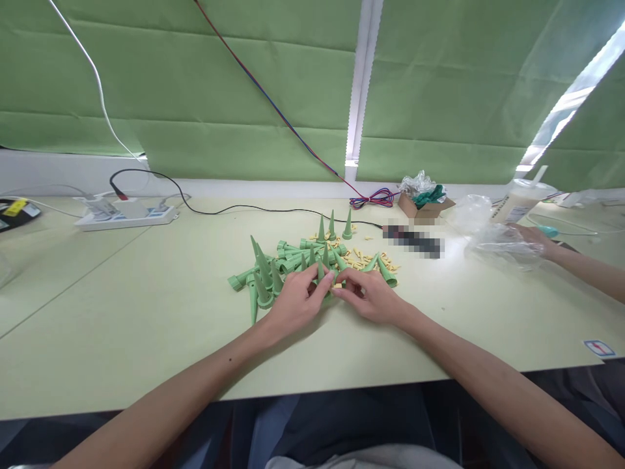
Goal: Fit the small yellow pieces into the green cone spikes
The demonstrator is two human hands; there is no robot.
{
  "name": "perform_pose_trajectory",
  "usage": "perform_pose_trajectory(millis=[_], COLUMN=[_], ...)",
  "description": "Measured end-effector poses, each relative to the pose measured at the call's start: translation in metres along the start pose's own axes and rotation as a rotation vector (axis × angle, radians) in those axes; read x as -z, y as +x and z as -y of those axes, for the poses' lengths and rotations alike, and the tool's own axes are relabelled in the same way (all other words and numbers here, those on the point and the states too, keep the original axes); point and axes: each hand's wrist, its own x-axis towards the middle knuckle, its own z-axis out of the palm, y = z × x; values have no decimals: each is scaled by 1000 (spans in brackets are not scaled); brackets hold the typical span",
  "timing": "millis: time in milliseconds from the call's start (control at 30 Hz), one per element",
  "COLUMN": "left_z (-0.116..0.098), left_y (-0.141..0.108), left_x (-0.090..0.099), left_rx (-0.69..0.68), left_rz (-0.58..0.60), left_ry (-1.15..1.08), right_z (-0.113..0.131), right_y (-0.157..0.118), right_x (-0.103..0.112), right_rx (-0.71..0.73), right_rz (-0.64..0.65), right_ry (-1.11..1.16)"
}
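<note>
My left hand (299, 298) is closed at the near edge of a pile of green plastic cone-shaped spikes (263, 272), its fingers around a green spike (321, 271) that is partly hidden. Close beside it, my right hand (371, 297) pinches a small yellow plastic piece (337, 286) against the left fingertips. More spikes stand upright or lie on their sides around both hands. Loose small yellow pieces (364, 259) are scattered behind my right hand. Exactly how the spike and the yellow piece meet is hidden by my fingers.
A power strip (127, 213) sits at the back left, with a black cable running right. At the back stand a small cardboard box (424, 207) and a blurred dark object (413, 241). On the right, another person's hand (530, 240) touches a clear plastic bag (505, 244) near a cup (520, 200).
</note>
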Motion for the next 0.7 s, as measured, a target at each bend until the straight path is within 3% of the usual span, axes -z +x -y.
perform_pose_trajectory(millis=[700], left_z=[-1], left_y=[0], left_x=[1], left_rx=[42], left_rz=[26], left_ry=[-31], right_z=[-1], right_y=[-1], right_x=[0], right_rx=[6], right_rz=[32], right_ry=[-5])
